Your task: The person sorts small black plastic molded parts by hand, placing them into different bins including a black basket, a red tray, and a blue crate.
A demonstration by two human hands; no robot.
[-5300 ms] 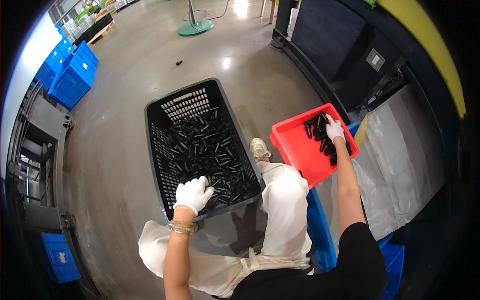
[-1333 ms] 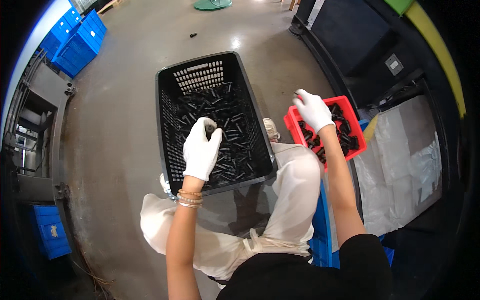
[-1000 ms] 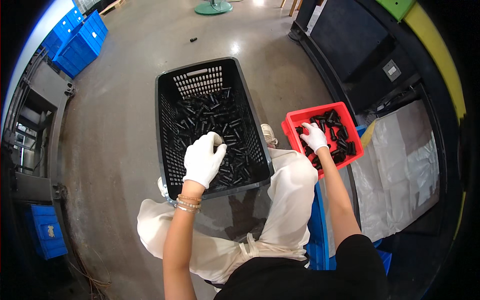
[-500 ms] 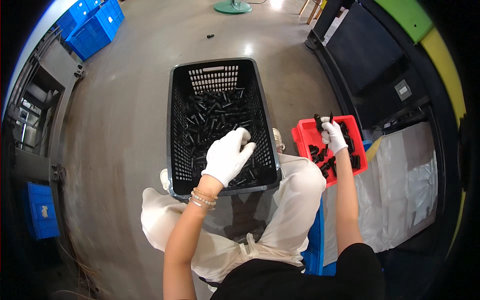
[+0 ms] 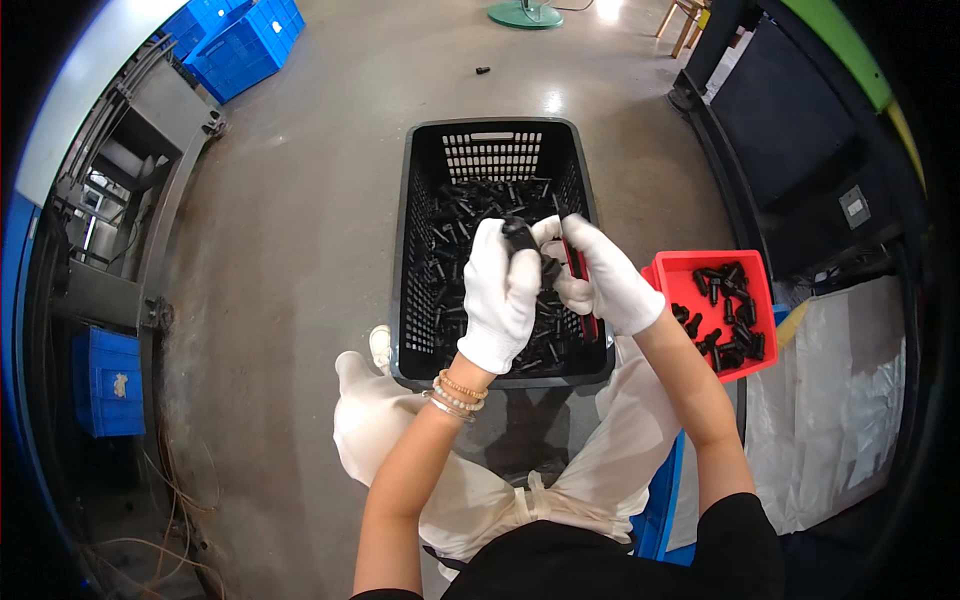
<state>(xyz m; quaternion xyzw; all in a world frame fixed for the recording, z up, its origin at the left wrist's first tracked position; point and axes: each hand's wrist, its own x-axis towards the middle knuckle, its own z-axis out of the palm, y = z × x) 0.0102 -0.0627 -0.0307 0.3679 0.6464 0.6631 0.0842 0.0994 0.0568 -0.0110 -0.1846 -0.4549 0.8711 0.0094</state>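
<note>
Both my hands, in white gloves, are close together over a black perforated crate [image 5: 403, 300] between my legs. My left hand [image 5: 495, 305] is closed on a black cylindrical plastic part [image 5: 519, 235], which tilts up between thumb and fingers. In my right hand [image 5: 620, 285] is a slim red-and-black tool [image 5: 576, 260], its exact kind unclear. The right fingertips are beside the lower end of the part; whether tool and part touch, I cannot tell. Beneath the hands lies a heap of small black parts [image 5: 470, 215] in the crate.
To the right stands a red bin [image 5: 708, 312] with several black parts in it. One small dark piece [image 5: 483, 70] lies on the floor ahead. Blue crates [image 5: 245, 50] stand at the far left, another blue box [image 5: 108, 380] nearer. Dark machine frames [image 5: 790, 150] flank the right side.
My right hand has come from the red bin to over the crate, beside my left hand. The left hand now shows a black part in its grip. The view has swung left.
</note>
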